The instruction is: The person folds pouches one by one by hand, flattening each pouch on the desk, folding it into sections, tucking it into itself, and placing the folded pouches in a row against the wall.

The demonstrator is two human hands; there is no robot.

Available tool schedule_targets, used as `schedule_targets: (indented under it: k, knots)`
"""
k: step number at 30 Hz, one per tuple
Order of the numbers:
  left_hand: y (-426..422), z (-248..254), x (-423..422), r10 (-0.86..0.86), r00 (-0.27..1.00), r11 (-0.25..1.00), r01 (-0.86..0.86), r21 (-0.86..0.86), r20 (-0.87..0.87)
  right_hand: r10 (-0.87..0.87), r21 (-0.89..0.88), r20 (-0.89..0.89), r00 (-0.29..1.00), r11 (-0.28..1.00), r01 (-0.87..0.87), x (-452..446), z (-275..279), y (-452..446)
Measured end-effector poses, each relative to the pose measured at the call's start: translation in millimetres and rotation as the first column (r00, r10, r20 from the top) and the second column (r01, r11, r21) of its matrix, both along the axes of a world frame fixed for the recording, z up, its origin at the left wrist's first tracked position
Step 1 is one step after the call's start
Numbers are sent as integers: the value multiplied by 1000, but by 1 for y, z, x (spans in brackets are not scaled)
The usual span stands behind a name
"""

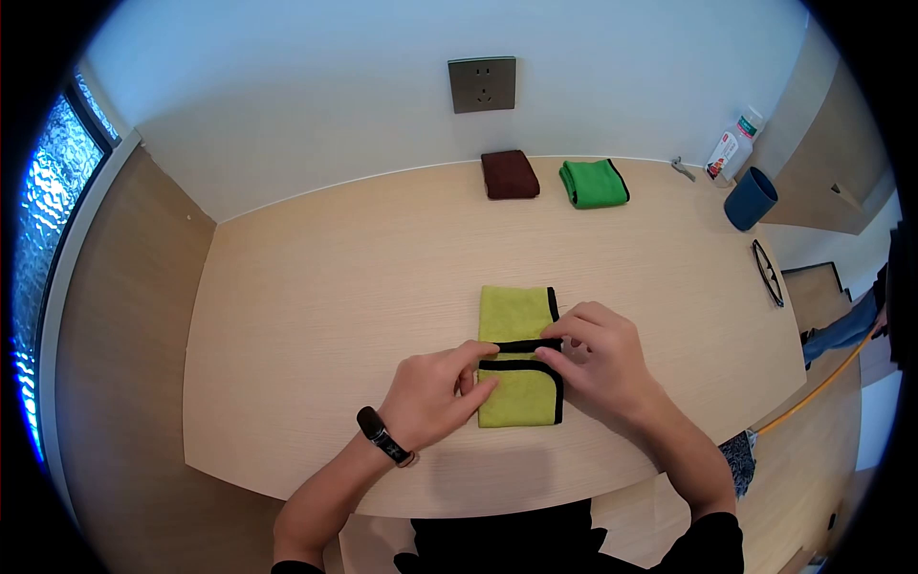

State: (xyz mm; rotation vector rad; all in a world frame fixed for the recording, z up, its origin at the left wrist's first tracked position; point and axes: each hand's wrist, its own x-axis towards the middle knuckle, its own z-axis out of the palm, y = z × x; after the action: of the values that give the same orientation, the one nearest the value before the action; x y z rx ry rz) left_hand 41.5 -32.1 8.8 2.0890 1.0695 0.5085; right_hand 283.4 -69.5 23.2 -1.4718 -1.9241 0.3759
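Observation:
A yellow-green cloth (516, 402) with black edging lies folded on the table, its two black-edged flaps almost meeting across the middle. My left hand (438, 390) rests on its left side, index fingertip at the upper flap's black edge and thumb apart from it on the lower flap. At the right side, my right hand (602, 356) has thumb and index finger closed about the upper flap's black edge. The other fingers of both hands are partly hidden. A dark fitness band (382, 436) is on my left wrist.
Folded brown (510, 175) and green cloths (595, 184) lie by the wall. At the right are a small grey object (682, 169), a white bottle (732, 148), a blue cup (750, 201) and glasses (768, 274). A person (846, 325) stands beyond, near a mop (736, 461).

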Motion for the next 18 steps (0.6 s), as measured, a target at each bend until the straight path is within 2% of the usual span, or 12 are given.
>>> schedule_targets:
  k: [4,7,14,18]
  knots:
    - [1,1,1,30,999,997,-29,70,-12,10,77,42,999,997,-13,4,-7,4]
    - [1,0,0,17,999,992,-13,124,-30,-2,3,28,1000,1000,2,3,-11,5]
    - [1,-3,0,4,997,959,18,283,-74,-1,65,53,999,998,-2,3,-12,8]
    - [1,-1,0,13,991,956,26,292,-130,-12,57,77,997,998,7,4,-12,7]
